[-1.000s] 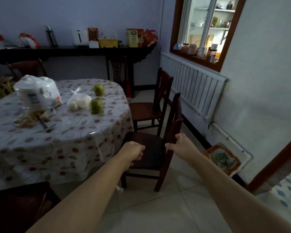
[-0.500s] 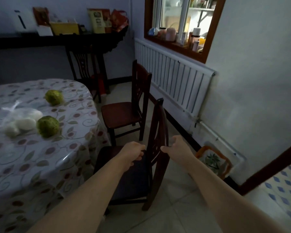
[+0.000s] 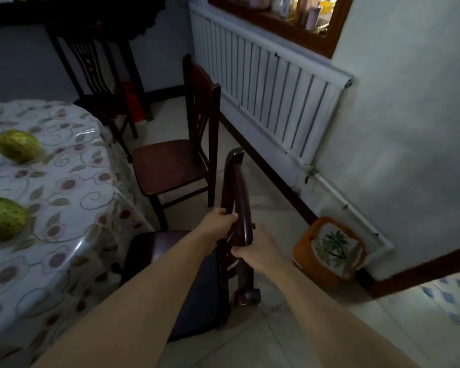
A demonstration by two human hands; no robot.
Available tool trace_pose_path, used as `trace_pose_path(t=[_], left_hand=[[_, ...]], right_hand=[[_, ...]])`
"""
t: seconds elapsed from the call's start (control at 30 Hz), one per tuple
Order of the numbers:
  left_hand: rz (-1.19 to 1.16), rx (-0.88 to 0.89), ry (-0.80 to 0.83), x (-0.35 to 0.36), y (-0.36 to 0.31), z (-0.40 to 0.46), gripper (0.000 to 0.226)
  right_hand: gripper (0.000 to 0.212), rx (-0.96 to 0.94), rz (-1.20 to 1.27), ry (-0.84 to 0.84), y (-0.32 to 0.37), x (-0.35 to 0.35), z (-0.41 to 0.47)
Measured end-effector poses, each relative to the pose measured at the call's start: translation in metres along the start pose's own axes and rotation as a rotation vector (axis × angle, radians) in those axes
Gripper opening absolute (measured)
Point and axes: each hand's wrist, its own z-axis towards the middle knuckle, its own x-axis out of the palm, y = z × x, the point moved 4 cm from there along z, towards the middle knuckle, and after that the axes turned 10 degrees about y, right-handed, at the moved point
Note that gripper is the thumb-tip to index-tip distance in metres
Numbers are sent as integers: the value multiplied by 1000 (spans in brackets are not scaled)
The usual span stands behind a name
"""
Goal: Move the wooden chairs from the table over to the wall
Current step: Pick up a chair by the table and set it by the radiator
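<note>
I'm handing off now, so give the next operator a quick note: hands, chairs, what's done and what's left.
Left hand and right hand both grip the backrest of the near chair, whose seat sits at the table.
Second chair stands at the table, back toward the radiator. Third chair stands beyond the table.
Done: grip taken.
Left: move the near chair to the wall, then the others.
</note>
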Motion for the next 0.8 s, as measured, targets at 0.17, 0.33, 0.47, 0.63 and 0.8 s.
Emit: trace_pose_path(t=[0.17, 0.33, 0.47, 0.63, 0.8], left_hand=[[-91, -54, 109, 6, -9, 44, 59], [-101, -139, 211, 5, -8, 68, 70], [-114, -143, 175, -11, -14, 82, 65], [-213, -105, 123, -53, -41, 89, 47], [-289, -16, 109, -69, -83, 97, 43]], right_hand=[[53, 41, 55, 9, -6, 3, 20], [53, 82, 92, -35, -5, 6, 24], [55, 72, 103, -27, 15, 10, 29], [45, 14, 9, -58, 70, 9, 43], [45, -33, -94, -40, 111, -23, 51]])
